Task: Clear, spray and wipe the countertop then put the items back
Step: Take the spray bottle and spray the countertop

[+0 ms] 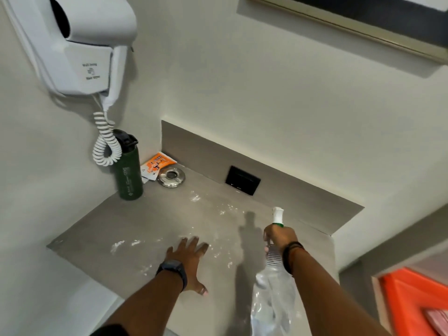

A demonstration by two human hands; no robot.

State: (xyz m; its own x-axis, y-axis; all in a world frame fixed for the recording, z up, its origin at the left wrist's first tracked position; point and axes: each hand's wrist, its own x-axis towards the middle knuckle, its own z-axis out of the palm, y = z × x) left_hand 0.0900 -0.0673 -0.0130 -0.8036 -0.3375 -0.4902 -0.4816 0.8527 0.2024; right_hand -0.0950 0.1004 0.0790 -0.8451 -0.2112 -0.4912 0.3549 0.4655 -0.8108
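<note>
Grey matte countertop [101, 229] glistens with white foam [117, 246].

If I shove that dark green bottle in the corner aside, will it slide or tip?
Probably tips: the green bottle is tall and narrow on a small base. The coiled cord hangs right by it and may snag. Spray patches wet the countertop, so it might skid; lifting seems safer.

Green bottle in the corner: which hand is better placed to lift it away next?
Probably the left. The left hand lies open on the countertop, holding nothing, on the side of the green bottle. The right hand grips the spray bottle, farther off.
</note>
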